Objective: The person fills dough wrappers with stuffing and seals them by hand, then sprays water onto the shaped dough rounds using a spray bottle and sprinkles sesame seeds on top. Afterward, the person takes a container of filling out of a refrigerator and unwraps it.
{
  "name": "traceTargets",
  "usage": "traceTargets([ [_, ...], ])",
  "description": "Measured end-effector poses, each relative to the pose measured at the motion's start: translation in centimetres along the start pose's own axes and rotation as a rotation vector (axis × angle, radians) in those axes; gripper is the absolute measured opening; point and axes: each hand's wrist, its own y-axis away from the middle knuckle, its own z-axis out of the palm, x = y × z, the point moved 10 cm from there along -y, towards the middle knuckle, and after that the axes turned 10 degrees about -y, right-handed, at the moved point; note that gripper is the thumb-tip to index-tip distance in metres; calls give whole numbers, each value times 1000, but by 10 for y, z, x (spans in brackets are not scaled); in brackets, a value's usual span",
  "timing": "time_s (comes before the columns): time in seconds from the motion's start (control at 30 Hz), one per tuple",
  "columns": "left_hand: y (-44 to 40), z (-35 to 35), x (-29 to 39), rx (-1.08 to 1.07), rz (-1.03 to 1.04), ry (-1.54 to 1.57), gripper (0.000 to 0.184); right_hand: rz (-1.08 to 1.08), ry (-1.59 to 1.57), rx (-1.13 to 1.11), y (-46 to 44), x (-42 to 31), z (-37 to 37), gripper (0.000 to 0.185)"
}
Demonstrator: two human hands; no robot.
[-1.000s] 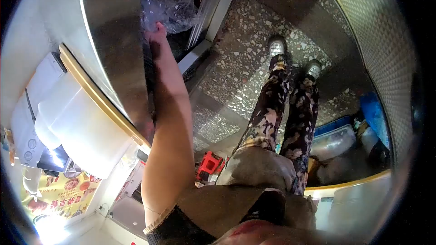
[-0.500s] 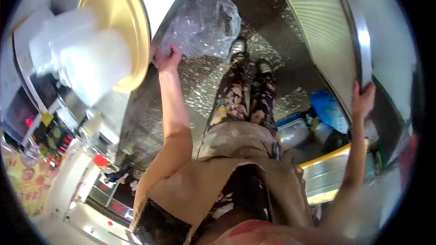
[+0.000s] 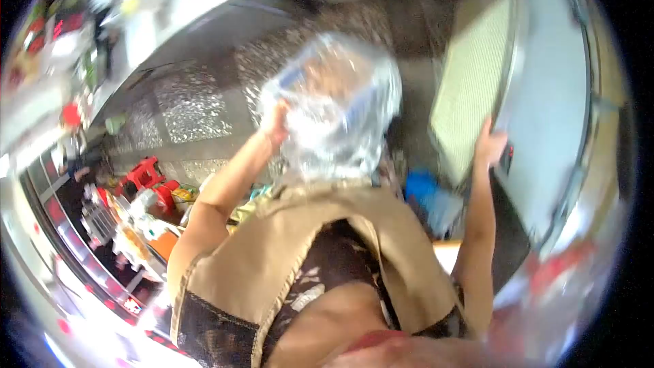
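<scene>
My left hand point(image 3: 276, 125) is closed on the near left edge of a container wrapped in clear plastic point(image 3: 334, 95). The container has a blue rim, and brownish contents show blurred through the wrap. It hangs in front of my apron. My right hand point(image 3: 489, 146) grips the edge of an open door point(image 3: 477, 75) with a ribbed pale inner face, at the right.
A red stool point(image 3: 143, 174) stands on the speckled floor point(image 3: 194, 112) at the left. A blue bag point(image 3: 422, 187) lies low near the door. A white counter edge point(image 3: 197, 0) runs along the upper left. Shelved goods point(image 3: 139, 245) show at the lower left.
The view has turned. My left hand has brought the plastic-wrapped container up in front of my body. My right hand, unseen at first, has come to hold the door, which has swung.
</scene>
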Motion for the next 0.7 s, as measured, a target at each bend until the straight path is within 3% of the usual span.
traceTargets([
  [0.03, -20, -41, -13, 105, 73, 55, 22, -57, -99, 56, 8, -9, 8, 63],
  [0.13, 24, -92, -18, 251, 161, 109, 19, -104, -135, 4, 23, -11, 41, 66],
  [0.2, 44, -141, -18, 362, 141, -14, 20, -135, -158, -34, 40, -42, 60, 67],
  [0.4, 156, -273, 33, 468, 338, 51, 22, -96, -245, -29, 91, -133, 128, 83],
  [0.47, 194, -320, 53, 523, 353, 95, 22, 43, -310, -93, 107, -169, 155, 87],
  [0.53, 235, -343, 87, 503, 373, 106, 19, 241, -129, 58, 152, -204, 175, 88],
  [0.57, 240, -355, 97, 479, 387, 113, 16, 201, -44, 339, 181, -219, 199, 85],
  [0.6, 225, -343, 85, 395, 424, 166, 17, 158, -120, 131, 212, -233, 215, 83],
  [0.63, 216, -349, 86, 305, 450, 222, 19, 144, -493, -254, 259, -274, 226, 78],
  [0.67, 212, -349, 96, 276, 446, 218, 19, 333, -946, -734, 330, -321, 237, 74],
  [0.7, 210, -340, 113, 193, 480, 312, 22, 574, -1112, -1112, 410, -365, 227, 70],
])
